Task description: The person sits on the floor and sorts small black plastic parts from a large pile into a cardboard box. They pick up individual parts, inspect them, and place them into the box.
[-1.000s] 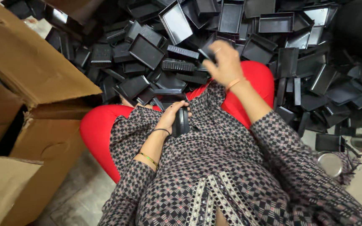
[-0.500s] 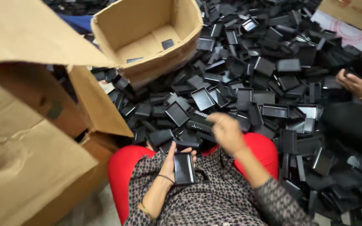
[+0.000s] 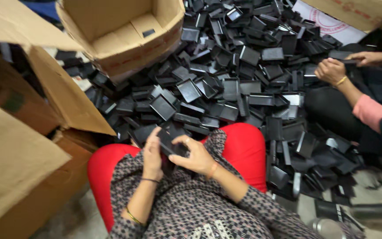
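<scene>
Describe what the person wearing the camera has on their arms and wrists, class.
Both arms wear long sleeves in a dark fabric with a small pale checked print. The left hand has a thin dark band and a gold bangle at the wrist; the right hand has an orange thread.

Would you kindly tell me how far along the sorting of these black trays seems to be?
Barely begun: the open cardboard box holds one or two pieces. Left hand and right hand together hold a black tray. A large heap of trays remains on the floor.

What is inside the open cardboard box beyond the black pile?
The cardboard box holds one small black piece on its floor flap. Its near wall hides the remaining floor.
</scene>
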Available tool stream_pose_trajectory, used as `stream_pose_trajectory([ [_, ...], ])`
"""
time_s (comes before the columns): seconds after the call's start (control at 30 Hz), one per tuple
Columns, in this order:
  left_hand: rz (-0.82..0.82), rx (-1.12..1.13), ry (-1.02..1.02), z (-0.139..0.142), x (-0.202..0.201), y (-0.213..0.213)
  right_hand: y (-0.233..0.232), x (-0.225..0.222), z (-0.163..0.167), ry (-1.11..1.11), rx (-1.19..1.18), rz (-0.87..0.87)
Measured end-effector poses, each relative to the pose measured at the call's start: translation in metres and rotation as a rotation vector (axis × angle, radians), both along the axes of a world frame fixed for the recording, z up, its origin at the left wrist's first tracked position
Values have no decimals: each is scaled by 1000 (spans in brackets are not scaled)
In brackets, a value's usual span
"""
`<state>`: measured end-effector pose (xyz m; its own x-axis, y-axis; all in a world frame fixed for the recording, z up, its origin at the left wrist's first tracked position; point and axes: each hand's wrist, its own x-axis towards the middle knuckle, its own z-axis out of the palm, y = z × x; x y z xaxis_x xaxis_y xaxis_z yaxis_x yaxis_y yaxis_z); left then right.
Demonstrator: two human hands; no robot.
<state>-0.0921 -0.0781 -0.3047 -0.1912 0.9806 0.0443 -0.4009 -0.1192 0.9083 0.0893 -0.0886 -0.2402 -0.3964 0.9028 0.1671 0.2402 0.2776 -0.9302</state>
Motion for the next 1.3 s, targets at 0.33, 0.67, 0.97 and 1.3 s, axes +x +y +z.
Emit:
stream_pose_trajectory([
  [0.33, 18, -188, -464, 11, 6, 10, -9, -16, -19, 230, 78, -37],
  [0.67, 96, -51, -210, 23, 8, 12, 6, -16, -37, 183, 71, 8],
  [0.97, -107, 30, -353, 37, -2, 13, 38, -12, -52, 772, -719, 71],
  [1.3, 13, -149, 553, -25, -39, 27, 28, -3, -47, 433, -454, 68],
])
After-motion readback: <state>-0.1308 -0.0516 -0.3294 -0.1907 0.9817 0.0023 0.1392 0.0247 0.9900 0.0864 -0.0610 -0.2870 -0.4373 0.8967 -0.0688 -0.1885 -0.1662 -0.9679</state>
